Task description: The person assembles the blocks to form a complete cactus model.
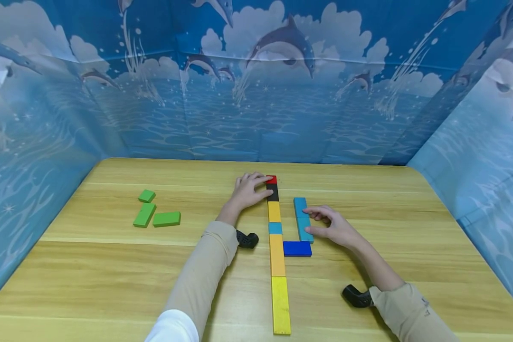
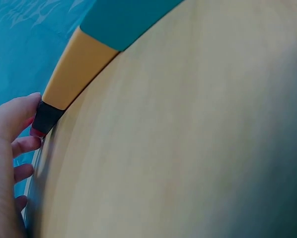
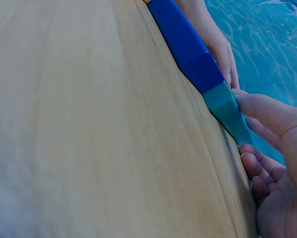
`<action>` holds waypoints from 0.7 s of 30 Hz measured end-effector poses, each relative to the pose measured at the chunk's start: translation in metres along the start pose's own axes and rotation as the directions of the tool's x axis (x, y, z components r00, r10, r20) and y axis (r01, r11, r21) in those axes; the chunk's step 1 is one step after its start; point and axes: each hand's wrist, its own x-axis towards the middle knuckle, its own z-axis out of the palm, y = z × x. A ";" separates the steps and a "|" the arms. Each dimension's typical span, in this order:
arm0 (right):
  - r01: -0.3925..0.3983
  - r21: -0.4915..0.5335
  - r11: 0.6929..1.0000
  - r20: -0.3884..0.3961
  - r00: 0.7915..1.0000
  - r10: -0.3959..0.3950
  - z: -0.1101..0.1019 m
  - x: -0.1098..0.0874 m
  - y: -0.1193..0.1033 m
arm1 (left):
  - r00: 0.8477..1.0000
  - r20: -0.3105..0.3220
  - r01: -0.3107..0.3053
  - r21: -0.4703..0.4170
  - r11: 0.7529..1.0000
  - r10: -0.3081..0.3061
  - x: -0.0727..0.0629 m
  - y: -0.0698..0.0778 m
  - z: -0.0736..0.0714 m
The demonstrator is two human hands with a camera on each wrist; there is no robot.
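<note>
My left hand reaches the far end of a straight row of blocks. Its index finger lies at the small red block, and its thumb touches the side of the black block. My right hand is at the right side of two light blue blocks laid end to end, the far one and the near one. Thumb and index fingertips meet their edge in the right wrist view. A dark blue block lies crosswise between the row and the near light blue block.
Toward me the row continues with amber, small blue, orange and long yellow blocks. Three green blocks lie at the left. Black wrist devices sit at both sleeves. A dolphin-print curtain surrounds the table.
</note>
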 end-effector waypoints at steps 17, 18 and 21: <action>0.006 -0.005 1.000 0.008 1.000 -0.006 0.000 0.002 0.002 | 0.968 -0.232 -0.168 -0.305 0.937 0.099 -0.035 -0.007 -0.039; 0.005 -0.006 1.000 0.007 1.000 -0.005 0.000 0.001 0.002 | 0.968 -0.229 -0.174 -0.299 0.938 0.106 -0.040 -0.008 -0.043; 0.001 -0.005 1.000 0.009 1.000 -0.001 0.000 0.002 0.002 | 0.968 -0.219 -0.184 -0.280 0.942 0.124 -0.058 -0.014 -0.057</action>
